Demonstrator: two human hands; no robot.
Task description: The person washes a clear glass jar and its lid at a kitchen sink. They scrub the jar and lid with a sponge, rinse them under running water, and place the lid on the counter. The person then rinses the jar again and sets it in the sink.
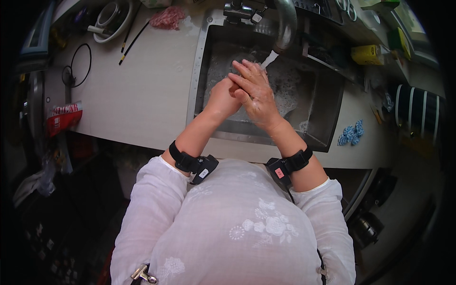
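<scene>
Over the stainless steel sink, both my hands are together, wet, beside a stream of water from the curved metal faucet. My right hand lies across my left, its fingers extended and slightly apart. Below and beside it, my left hand is curled, its fingers mostly hidden behind the right. Whether anything sits between the palms cannot be made out. Foamy water covers part of the basin floor beneath them. A round, clear-looking object shows partly behind my fingertips.
Left of the sink, the pale countertop holds a crumpled pink cloth, black sticks, a white bowl and a red sugar packet. A blue-and-white cloth and a yellow container are on the right.
</scene>
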